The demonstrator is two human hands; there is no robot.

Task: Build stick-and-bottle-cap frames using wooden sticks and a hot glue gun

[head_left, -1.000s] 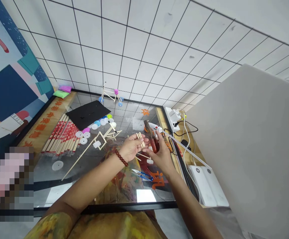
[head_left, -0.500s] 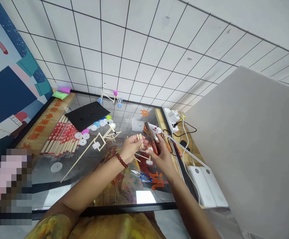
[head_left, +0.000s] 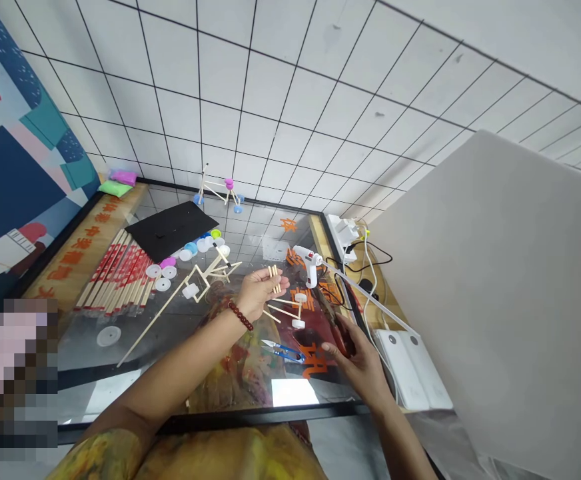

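Note:
Several short wooden sticks point(head_left: 274, 279) are pinched between the thumb and fingers of my left hand point(head_left: 258, 290), above the glass tabletop. At the table's right side, my right hand point(head_left: 363, 360) is around the red handles of a pair of pliers point(head_left: 338, 332), whose dark jaws point away from me. The thumb stands somewhat off the handles. Between my hands lies a stick frame with white wheels point(head_left: 299, 312). Nearer to me are blue-handled thread snips point(head_left: 284, 351). A white glue gun point(head_left: 310, 264) rests beyond the pliers.
Left of my hands lie a larger stick frame point(head_left: 210, 272), wrapped chopsticks point(head_left: 120, 273), bottle caps point(head_left: 203, 245), white discs point(head_left: 109, 336) and a black sheet point(head_left: 170, 230). A small stick model point(head_left: 220, 190) stands at the back. Cables and a power strip point(head_left: 340, 233) line the right edge.
My right hand has carried the pliers right and toward me, away from the sticks, uncovering the glue gun and wheels. My left hand keeps the sticks, shifted slightly left in view.

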